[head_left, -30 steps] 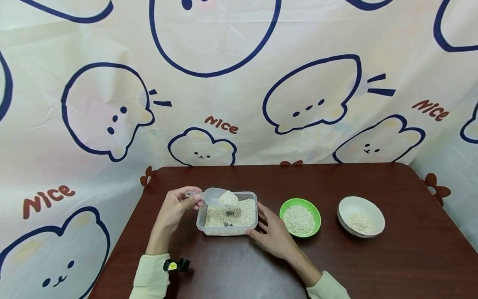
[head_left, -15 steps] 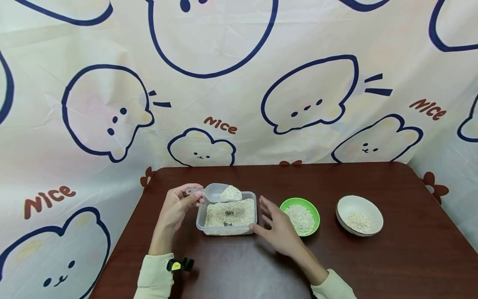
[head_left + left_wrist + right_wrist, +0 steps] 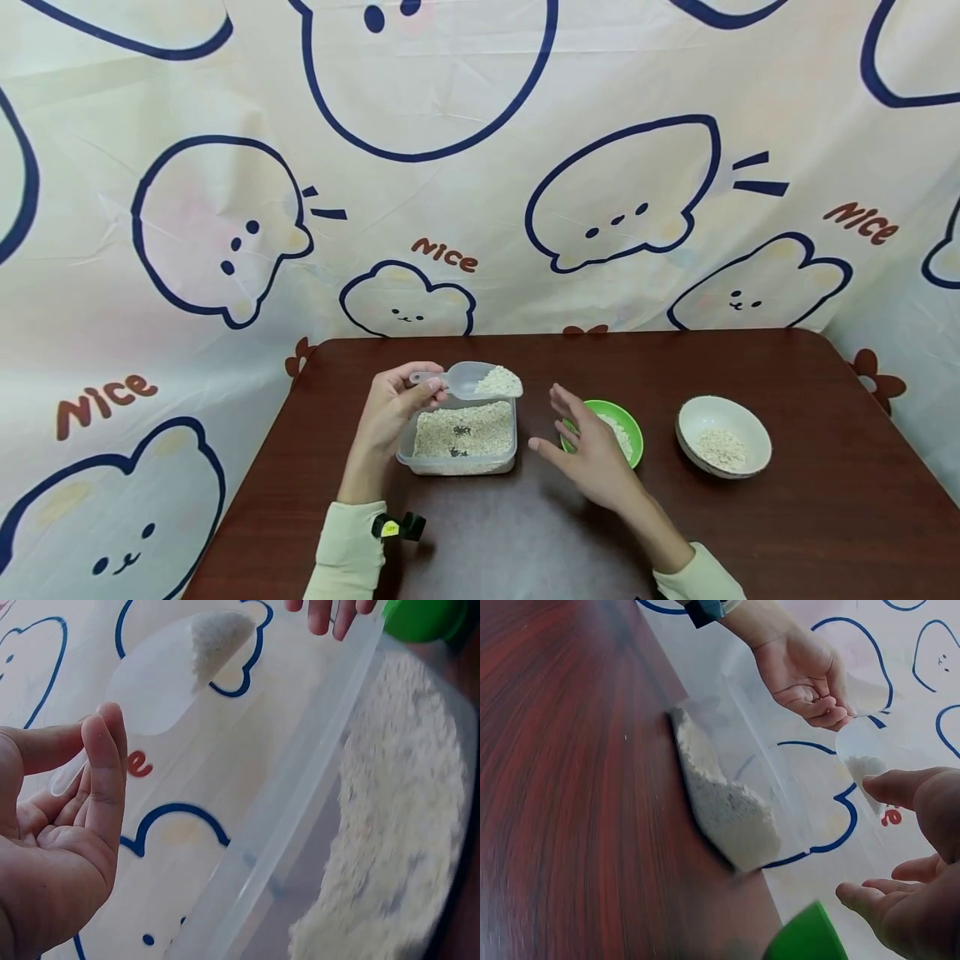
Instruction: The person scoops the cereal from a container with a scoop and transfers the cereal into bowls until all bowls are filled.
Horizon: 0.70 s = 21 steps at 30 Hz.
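1. Table (image 3: 832, 533): dark reddish brown, streaked with wood grain.
2. Backdrop (image 3: 491, 208) beyond the table's far edge: off-white, with navy-outlined cartoon animals, rust-red "Nice" lettering and reddish-brown flowers.
3. Scoop (image 3: 464, 380): translucent, whitish; its flakes (image 3: 499, 382) creamy white.
4. Tub (image 3: 457, 467), towards the table's far left corner: translucent; cream flakes show dark grey spots.
5. Green bowl (image 3: 637, 435): bright lime, pale flakes.
6. White bowl (image 3: 723, 415), nearer the right edge: off-white flakes.
7. Sleeves (image 3: 348, 550): pale cream-green.

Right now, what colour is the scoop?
The scoop is translucent white, clearest in the left wrist view.
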Tool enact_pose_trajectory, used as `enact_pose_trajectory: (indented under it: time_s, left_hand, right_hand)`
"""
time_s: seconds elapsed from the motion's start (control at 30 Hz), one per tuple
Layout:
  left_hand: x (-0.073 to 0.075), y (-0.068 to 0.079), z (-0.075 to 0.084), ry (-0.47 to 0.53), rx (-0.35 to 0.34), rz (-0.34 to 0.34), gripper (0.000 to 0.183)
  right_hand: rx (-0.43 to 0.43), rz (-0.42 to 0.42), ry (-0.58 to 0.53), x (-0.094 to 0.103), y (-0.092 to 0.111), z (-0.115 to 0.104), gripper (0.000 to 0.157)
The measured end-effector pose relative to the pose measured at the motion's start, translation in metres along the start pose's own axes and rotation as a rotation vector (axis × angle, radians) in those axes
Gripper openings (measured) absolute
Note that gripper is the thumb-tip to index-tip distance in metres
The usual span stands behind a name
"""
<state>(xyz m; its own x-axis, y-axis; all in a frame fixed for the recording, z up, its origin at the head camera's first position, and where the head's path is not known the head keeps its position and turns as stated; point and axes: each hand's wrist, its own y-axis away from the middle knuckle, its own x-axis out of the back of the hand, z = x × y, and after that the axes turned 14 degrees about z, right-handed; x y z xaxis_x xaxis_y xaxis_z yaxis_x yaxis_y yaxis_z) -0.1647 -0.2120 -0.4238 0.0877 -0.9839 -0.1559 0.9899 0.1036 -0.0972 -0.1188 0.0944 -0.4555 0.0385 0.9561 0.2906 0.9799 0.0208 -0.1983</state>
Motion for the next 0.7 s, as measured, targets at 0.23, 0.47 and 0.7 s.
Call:
enact_pose_trajectory:
  time_s: [0.23, 0.47, 0.7]
  left_hand:
    - [-0.029, 0.001, -0.003, 0.007, -0.003, -0.019, 0.019]
    - [-0.055, 0.001, -0.005, -0.004, 0.006, -0.036, 0.026]
    - [-0.076, 0.002, -0.006, 0.025, 0.017, -0.069, 0.025]
  right_hand:
    - [-0.009, 0.029, 0.030, 0.023, 0.003, 0.005, 0.089]
    - [0.006, 0.075, 0.076, 0.047, 0.008, 0.010, 0.087]
    - [0.024, 0.085, 0.098, 0.071, 0.010, 0.014, 0.085]
